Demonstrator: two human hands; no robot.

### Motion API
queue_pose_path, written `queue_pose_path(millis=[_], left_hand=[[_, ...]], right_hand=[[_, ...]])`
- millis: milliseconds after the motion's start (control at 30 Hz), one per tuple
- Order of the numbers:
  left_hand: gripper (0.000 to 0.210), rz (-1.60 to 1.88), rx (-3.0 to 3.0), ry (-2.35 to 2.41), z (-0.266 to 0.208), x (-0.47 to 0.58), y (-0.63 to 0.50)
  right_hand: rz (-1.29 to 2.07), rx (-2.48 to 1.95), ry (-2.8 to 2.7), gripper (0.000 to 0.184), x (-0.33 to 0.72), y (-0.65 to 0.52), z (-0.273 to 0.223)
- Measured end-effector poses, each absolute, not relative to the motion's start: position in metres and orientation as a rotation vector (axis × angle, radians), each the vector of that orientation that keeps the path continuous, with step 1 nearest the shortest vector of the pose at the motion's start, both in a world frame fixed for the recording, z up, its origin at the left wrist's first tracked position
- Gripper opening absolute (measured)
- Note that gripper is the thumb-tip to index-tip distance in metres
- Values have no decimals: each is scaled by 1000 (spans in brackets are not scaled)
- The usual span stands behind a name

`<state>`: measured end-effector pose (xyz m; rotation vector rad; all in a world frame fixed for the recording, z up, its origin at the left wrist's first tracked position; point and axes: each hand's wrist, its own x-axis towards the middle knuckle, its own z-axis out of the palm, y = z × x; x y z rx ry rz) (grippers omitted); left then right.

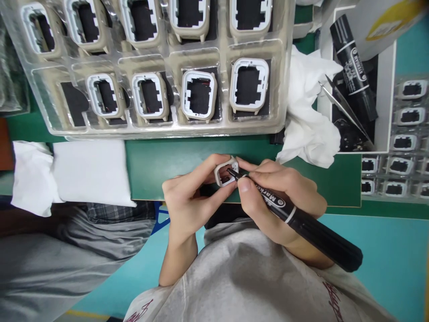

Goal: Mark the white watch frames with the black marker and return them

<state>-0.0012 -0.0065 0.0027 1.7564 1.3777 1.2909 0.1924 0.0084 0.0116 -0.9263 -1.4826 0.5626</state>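
Left hand (187, 201) pinching a small frame (225, 172); right hand (278, 197) gripping a marker (301, 221), tip touching the frame, just below the tray (161, 129).

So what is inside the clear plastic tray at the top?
The tray holds beige frames with dark openings, one per pocket, such as the frame at front right. The front-left pocket shows no frame, only a dark patch. The tray's far rows are cut off by the picture edge.

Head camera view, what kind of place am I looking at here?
Most likely an electronics assembly bench. A clear tray holds rows of identical watch-like frames, the left hand holds one frame while the right hand marks it with a black marker, and tweezers lie nearby.
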Motion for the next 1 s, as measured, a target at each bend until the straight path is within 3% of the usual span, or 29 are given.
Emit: queue_pose_path(millis=[133,267,433,600,700,867,1000], left_hand=[[60,1314,1688,1274,4,-4,-3],[63,1305,1636,1245,6,-5,-1],[64,1343,1648,1173,6,-5,3],[68,1294,1630,1201,3,-8,1],[71,1272,1645,1240,3,-9,-2],[69,1240,1633,1263,4,-10,-3],[66,1237,1608,1225,5,-10,-2]], right_hand=[[580,-939,-1461,34,190,6,15],[652,-1015,-1446,36,197,1,22],[979,-954,-1602,30,216,4,22],[684,-942,-1482,26,205,4,15],[636,-1057,-1465,33,194,0,17],[659,-1104,-1426,35,194,-5,23],[909,-1052,-1537,28,212,1,26]])
